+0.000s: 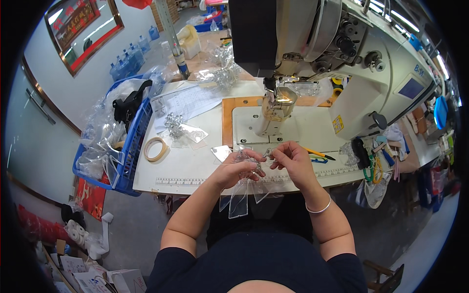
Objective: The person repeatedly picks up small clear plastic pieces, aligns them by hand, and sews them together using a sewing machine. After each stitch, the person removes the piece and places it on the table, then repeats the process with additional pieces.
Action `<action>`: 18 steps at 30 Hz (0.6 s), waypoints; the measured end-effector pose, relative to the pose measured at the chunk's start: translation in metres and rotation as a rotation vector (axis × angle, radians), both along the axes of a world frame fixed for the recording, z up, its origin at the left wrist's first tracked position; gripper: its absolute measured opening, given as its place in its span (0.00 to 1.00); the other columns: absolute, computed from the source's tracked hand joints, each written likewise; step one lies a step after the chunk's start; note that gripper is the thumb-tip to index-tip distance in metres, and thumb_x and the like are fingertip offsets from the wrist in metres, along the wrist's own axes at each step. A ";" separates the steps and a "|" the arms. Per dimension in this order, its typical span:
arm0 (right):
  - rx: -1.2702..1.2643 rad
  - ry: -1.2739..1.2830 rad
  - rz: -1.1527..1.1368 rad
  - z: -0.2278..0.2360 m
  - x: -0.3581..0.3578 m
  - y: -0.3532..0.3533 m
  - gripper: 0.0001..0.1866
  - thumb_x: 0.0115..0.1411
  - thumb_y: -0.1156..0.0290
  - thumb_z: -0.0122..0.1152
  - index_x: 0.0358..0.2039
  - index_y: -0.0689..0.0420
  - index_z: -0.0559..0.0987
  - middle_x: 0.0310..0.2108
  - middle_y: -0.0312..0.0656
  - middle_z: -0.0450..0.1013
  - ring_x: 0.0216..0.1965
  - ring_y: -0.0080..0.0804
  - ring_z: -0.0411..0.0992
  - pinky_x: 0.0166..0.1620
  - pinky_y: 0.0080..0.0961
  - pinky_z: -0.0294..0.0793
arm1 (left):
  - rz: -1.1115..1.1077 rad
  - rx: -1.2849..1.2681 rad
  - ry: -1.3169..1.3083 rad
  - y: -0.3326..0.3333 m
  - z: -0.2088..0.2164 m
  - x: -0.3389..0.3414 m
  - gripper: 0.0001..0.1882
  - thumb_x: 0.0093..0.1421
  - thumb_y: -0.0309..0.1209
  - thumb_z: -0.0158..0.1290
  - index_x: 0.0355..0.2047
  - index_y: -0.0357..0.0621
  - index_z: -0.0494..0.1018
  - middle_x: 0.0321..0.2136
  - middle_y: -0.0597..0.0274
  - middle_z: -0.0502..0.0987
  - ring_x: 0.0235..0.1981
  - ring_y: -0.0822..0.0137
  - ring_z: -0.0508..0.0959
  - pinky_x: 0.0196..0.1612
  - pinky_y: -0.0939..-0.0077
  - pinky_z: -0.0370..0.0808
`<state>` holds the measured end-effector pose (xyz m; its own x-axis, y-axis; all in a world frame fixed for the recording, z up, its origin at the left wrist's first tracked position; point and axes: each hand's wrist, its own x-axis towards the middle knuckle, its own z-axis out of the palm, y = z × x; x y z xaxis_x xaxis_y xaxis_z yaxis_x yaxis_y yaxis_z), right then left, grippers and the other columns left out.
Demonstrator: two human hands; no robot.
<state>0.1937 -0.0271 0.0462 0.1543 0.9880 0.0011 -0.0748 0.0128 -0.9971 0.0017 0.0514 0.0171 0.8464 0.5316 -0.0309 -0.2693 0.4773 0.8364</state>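
Note:
Clear plastic strips with a crumpled silvery part (239, 202) hang from my left hand (233, 172), whose fingers are curled round them near the table's front edge. My right hand (297, 165) is closed in a pinch at a small silvery bit (268, 155), just right of the left fingertips. Whether that bit joins the strips is too small to tell. Beyond both hands stands the sewing machine's post bed (271, 115), under the needle area. Beside the right hand lie a yellow pencil (315, 152) and a blue-handled tool (318, 159).
A ruler strip (181, 181) runs along the table's front edge. On the left are a tape roll (155, 149), silvery clear pieces (177, 128) and a paper sheet (195, 100). A blue basket (128, 161) of plastic stands beside the table. Scissors (375, 168) hang about the right end.

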 end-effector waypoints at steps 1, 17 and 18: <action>-0.023 0.022 0.008 0.000 0.000 0.000 0.08 0.58 0.71 0.58 0.35 0.61 0.71 0.27 0.38 0.73 0.25 0.24 0.74 0.29 0.15 0.68 | 0.008 0.000 0.002 -0.001 -0.001 0.000 0.14 0.54 0.27 0.51 0.42 0.38 0.69 0.44 0.52 0.72 0.37 0.57 0.78 0.36 0.66 0.76; -0.081 0.223 0.099 -0.001 0.001 -0.008 0.14 0.47 0.82 0.65 0.35 0.63 0.72 0.27 0.38 0.72 0.28 0.26 0.73 0.32 0.19 0.72 | -0.030 0.512 0.371 0.010 0.013 -0.013 0.26 0.53 0.28 0.60 0.52 0.38 0.67 0.43 0.59 0.74 0.40 0.74 0.74 0.43 0.81 0.72; -0.076 0.241 0.106 -0.006 0.002 -0.007 0.14 0.47 0.82 0.65 0.35 0.63 0.72 0.27 0.38 0.72 0.28 0.26 0.74 0.32 0.19 0.72 | -0.089 0.518 0.375 0.011 0.017 -0.015 0.25 0.53 0.26 0.60 0.52 0.38 0.68 0.41 0.60 0.75 0.40 0.75 0.74 0.43 0.81 0.72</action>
<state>0.1960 -0.0342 0.0401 0.0363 0.9945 -0.0979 -0.3068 -0.0822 -0.9482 -0.0132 0.0626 0.0339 0.8693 0.4857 -0.0912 0.1081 -0.0069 0.9941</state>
